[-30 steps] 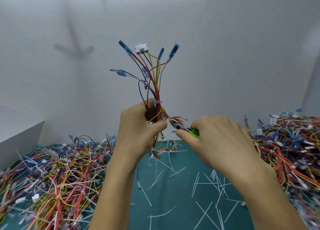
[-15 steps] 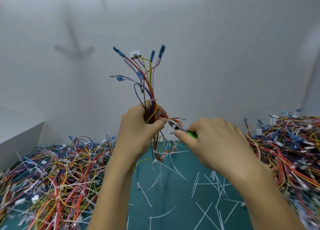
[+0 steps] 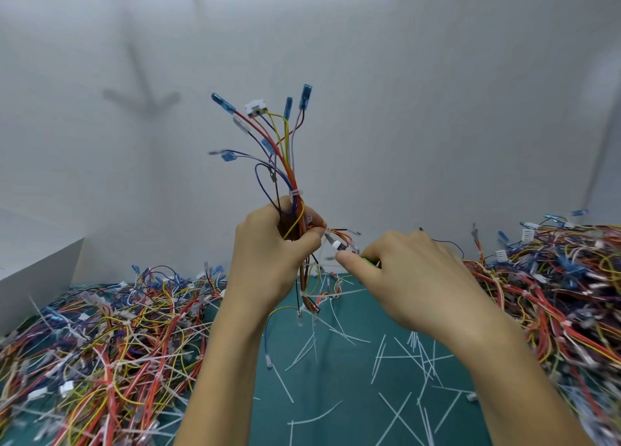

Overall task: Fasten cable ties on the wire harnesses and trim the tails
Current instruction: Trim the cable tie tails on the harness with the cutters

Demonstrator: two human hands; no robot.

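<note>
Teal bench mat (image 3: 339, 408) carries heaped multicoloured wire harnesses (image 3: 100, 338) along its left edge and a second heap (image 3: 554, 287) along its right, with white trimmed tie tails (image 3: 396, 355) littering the middle. Above the middle, one harness of red, yellow and blue wires (image 3: 287, 163) stands upright, the left hand (image 3: 272, 257) curled tight round its trunk just below a white cable tie (image 3: 295, 192); the harness looks light, floppy and springy, so it is likely best gripped at the bundled trunk beside the tie, not by the loose ends. Right hand (image 3: 413, 277) is wrapped round small green-handled cutters (image 3: 337, 245), their nose by the left fingertips; the blade gap is too small to tell.

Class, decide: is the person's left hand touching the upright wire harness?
Touching. The head view shows the left hand curled round the wire harness just below a white cable tie.
</note>
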